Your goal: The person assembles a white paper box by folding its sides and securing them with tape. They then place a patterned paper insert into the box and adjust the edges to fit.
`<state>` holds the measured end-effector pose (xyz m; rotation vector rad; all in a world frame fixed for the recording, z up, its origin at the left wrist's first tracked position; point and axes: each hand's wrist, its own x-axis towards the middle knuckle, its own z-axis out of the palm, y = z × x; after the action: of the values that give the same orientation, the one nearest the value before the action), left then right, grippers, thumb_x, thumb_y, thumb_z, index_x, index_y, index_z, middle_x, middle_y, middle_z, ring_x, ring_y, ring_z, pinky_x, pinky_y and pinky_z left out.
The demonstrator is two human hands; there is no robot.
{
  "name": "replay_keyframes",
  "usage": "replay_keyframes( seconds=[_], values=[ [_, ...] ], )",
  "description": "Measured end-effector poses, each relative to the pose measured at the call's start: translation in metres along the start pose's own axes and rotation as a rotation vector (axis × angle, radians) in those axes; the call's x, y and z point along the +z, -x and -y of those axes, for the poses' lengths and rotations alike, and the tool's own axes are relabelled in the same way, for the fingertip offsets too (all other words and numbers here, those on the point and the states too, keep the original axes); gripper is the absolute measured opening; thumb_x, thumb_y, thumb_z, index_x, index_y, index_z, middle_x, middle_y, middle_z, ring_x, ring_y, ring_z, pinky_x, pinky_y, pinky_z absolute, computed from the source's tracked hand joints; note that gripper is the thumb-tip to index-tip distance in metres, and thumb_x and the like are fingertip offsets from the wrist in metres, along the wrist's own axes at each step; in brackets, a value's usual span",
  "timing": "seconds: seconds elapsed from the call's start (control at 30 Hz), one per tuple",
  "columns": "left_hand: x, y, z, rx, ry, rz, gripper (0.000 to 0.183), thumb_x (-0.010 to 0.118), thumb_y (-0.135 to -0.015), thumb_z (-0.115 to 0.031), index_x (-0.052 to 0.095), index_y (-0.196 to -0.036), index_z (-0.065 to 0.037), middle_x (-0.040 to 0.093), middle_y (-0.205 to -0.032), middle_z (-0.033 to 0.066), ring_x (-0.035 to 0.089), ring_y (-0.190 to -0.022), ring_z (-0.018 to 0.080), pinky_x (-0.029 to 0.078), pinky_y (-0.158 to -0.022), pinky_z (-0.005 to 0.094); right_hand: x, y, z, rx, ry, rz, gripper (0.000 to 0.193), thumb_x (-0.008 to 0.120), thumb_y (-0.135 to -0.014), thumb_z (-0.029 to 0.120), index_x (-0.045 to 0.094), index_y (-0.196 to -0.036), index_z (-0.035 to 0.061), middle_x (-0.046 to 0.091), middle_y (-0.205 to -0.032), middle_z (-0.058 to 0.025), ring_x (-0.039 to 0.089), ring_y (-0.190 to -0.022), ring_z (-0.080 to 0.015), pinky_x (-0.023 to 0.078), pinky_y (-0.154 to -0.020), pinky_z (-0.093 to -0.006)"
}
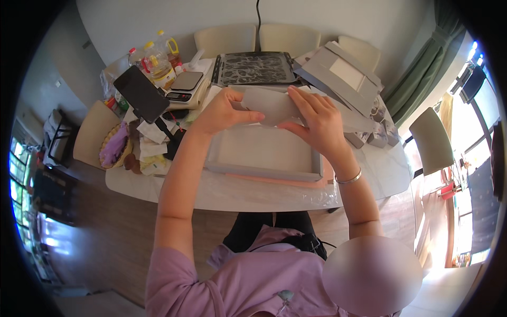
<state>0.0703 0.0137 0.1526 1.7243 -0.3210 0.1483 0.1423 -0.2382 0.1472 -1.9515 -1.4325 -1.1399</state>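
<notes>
A shallow grey cardboard box (318, 170) with a pale inside lies open on the table before me. Over its far side, both my hands hold a grey cardboard panel (270, 107); whether it is joined to the box I cannot tell. My left hand (226, 113) pinches the panel's left end, thumb in front and fingers behind. At the other end my right hand (315, 117) has its fingers over the top edge and its thumb underneath. Under the box's near edge shows a peach-coloured sheet (306, 183).
A phone on a stand (141, 94), a kitchen scale (185, 87) and oil bottles (158, 66) stand at the left. At the back lies a black tray (256, 68). Flat grey boxes (340, 74) are stacked back right, small boxes (377, 134) nearer. A basket (117, 145) sits far left.
</notes>
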Motion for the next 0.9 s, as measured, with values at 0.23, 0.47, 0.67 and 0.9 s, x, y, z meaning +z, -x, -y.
replay_keyframes(
  seconds=[0.23,0.47,0.67,0.9],
  values=[
    [-0.002,0.000,0.000,-0.010,-0.058,0.009,0.027,0.086,-0.079,-0.006,0.079,-0.105,-0.002,0.077,-0.096,0.0035,0.069,-0.086,0.0082,0.055,-0.080,0.0257,0.003,0.004,0.002,0.061,0.017,0.035,0.064,0.087,-0.073,0.040,0.068,-0.119,0.0007,0.073,-0.104,-0.0072,0.068,-0.086,-0.0238,0.053,-0.075,-0.0363],
    [0.005,0.003,-0.005,0.017,-0.062,-0.002,0.026,0.085,-0.079,-0.005,0.079,-0.104,-0.002,0.077,-0.093,0.0031,0.069,-0.085,0.0080,0.055,-0.079,0.0254,0.005,0.005,0.001,0.047,-0.070,0.052,0.062,0.087,-0.071,0.041,0.068,-0.115,0.0010,0.072,-0.099,-0.0069,0.069,-0.082,-0.0246,0.054,-0.070,-0.0358],
    [-0.016,0.001,0.005,-0.024,-0.129,0.216,0.042,0.087,-0.077,-0.011,0.074,-0.116,-0.002,0.075,-0.106,0.0052,0.067,-0.099,0.0113,0.052,-0.091,0.0288,0.001,0.007,0.001,0.152,-0.140,0.119,0.059,0.090,-0.066,0.035,0.067,-0.111,0.0041,0.068,-0.101,-0.0057,0.068,-0.084,-0.0259,0.056,-0.068,-0.0346],
    [-0.030,-0.024,-0.003,-0.124,0.145,0.691,0.078,0.081,-0.077,-0.006,0.051,-0.149,-0.005,0.062,-0.138,0.0065,0.060,-0.118,0.0144,0.048,-0.100,0.0306,0.002,0.002,0.004,0.031,-0.120,0.067,0.059,0.092,-0.062,0.028,0.068,-0.112,0.0069,0.065,-0.108,-0.0040,0.066,-0.094,-0.0244,0.057,-0.069,-0.0352]
  ],
)
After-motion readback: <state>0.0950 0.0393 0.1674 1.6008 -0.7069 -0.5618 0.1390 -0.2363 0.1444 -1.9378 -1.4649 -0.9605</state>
